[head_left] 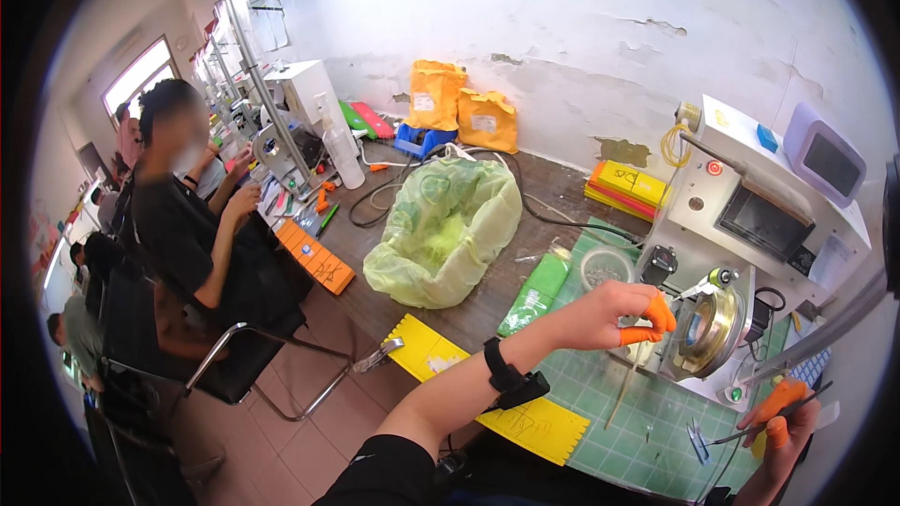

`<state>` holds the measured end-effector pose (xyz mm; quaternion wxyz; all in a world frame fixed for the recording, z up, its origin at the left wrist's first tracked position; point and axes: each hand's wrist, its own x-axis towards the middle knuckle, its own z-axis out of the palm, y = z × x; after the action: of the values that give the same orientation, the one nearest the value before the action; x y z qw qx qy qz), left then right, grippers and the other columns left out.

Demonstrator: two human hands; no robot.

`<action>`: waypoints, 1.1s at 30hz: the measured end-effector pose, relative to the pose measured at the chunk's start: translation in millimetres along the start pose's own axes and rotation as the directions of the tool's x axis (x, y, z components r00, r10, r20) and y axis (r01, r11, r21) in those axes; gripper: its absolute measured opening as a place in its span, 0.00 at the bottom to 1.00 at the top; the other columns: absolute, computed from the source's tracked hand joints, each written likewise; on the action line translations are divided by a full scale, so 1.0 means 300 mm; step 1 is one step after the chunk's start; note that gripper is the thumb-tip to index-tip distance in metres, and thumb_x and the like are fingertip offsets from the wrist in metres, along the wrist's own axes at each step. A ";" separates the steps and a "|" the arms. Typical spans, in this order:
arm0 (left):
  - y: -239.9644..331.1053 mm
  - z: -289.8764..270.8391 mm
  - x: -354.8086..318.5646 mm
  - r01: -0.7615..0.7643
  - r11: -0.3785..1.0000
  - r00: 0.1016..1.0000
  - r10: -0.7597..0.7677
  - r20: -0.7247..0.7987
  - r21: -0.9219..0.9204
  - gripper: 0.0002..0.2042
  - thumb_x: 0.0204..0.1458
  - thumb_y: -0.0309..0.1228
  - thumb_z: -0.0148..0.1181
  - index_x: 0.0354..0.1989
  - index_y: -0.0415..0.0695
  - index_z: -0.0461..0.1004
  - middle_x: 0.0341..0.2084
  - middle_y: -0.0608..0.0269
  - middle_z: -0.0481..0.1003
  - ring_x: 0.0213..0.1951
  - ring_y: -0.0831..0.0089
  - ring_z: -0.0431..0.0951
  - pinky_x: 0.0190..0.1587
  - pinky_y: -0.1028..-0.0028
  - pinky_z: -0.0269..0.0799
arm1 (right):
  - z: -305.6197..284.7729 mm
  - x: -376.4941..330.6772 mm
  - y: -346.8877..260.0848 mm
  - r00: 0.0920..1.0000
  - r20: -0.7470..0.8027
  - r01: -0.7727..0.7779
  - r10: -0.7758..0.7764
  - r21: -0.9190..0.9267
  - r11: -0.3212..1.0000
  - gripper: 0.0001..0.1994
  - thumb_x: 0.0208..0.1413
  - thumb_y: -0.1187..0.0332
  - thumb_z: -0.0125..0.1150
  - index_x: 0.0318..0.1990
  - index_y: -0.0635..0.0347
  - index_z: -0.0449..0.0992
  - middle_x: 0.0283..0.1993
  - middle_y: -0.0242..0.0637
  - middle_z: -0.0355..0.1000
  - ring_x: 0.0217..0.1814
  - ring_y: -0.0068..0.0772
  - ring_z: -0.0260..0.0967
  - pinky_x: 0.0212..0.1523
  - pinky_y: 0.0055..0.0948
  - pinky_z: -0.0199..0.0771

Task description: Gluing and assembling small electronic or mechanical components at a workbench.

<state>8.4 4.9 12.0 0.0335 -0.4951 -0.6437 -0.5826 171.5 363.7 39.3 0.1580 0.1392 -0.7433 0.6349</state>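
My left hand (621, 314) is raised over the green cutting mat (600, 394), with orange finger cots on thumb and forefinger pinched on a thin pale wire or strip that hangs down toward the mat. It sits just left of the round metal winding spool (708, 330) on the white machine (750, 225). My right hand (783, 422), also in orange finger cots, is at the lower right and grips a thin dark tool like tweezers (741, 433) pointing left over the mat.
A yellow-green plastic bag (441, 225) lies open on the brown table. Yellow trays (534, 422), a green packet (536, 292) and a small round dish (605, 267) lie around the mat. A seated person in black (187, 234) works at the left bench.
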 end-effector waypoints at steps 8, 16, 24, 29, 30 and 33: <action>-0.005 -0.002 0.000 -0.016 1.000 1.000 0.016 -0.009 0.007 0.07 0.52 0.22 0.69 0.37 0.41 0.78 0.40 0.63 0.82 0.44 0.62 0.82 0.65 0.57 0.70 | 0.012 0.013 0.009 0.997 0.022 0.069 -0.068 -0.045 0.997 0.37 0.58 0.47 0.69 0.59 0.70 0.61 0.27 0.38 0.71 0.19 0.31 0.72 0.20 0.27 0.76; 0.018 -0.007 0.007 0.046 0.999 0.999 -0.046 -0.006 -0.028 0.06 0.52 0.22 0.69 0.37 0.41 0.78 0.40 0.63 0.82 0.43 0.62 0.81 0.53 0.66 0.76 | 0.091 0.080 -0.129 0.952 0.260 0.180 -0.161 -0.051 0.982 0.14 0.62 0.64 0.65 0.39 0.72 0.79 0.31 0.48 0.77 0.28 0.42 0.74 0.39 0.43 0.78; 0.026 0.012 -0.011 0.001 1.000 1.000 -0.001 -0.011 -0.026 0.07 0.51 0.21 0.69 0.37 0.41 0.79 0.40 0.62 0.82 0.44 0.62 0.82 0.56 0.64 0.75 | 0.018 0.004 0.017 0.973 0.030 0.232 -0.231 -0.103 0.967 0.34 0.60 0.45 0.67 0.52 0.72 0.66 0.26 0.40 0.69 0.17 0.30 0.69 0.23 0.30 0.77; -0.015 0.018 0.013 -0.008 1.000 1.000 0.008 -0.001 0.017 0.08 0.49 0.21 0.70 0.37 0.43 0.80 0.40 0.63 0.83 0.46 0.62 0.83 0.63 0.60 0.71 | 0.115 0.076 -0.096 0.991 -0.027 0.136 -0.134 0.072 0.988 0.18 0.67 0.56 0.60 0.40 0.66 0.68 0.25 0.45 0.70 0.18 0.36 0.68 0.17 0.30 0.71; -0.022 -0.001 -0.012 0.006 0.999 1.000 -0.004 -0.025 0.047 0.09 0.48 0.21 0.71 0.37 0.44 0.81 0.40 0.63 0.84 0.46 0.62 0.83 0.63 0.59 0.71 | 0.168 0.108 -0.106 0.991 -0.118 0.069 -0.056 0.108 0.992 0.16 0.66 0.60 0.62 0.40 0.66 0.69 0.26 0.46 0.71 0.18 0.36 0.68 0.18 0.30 0.71; -0.044 -0.027 -0.017 -0.082 0.990 0.993 0.091 -0.077 0.119 0.10 0.47 0.17 0.69 0.37 0.41 0.80 0.39 0.60 0.83 0.41 0.64 0.83 0.45 0.69 0.78 | 0.232 0.204 -0.152 0.996 0.009 0.093 -0.094 0.056 0.994 0.14 0.63 0.66 0.64 0.46 0.68 0.71 0.36 0.53 0.78 0.26 0.36 0.75 0.26 0.29 0.75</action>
<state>-2.1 -2.3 1.9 0.1137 -0.4956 -0.6522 -0.5622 130.3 287.5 95.4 0.1793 0.1819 -0.7189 0.6465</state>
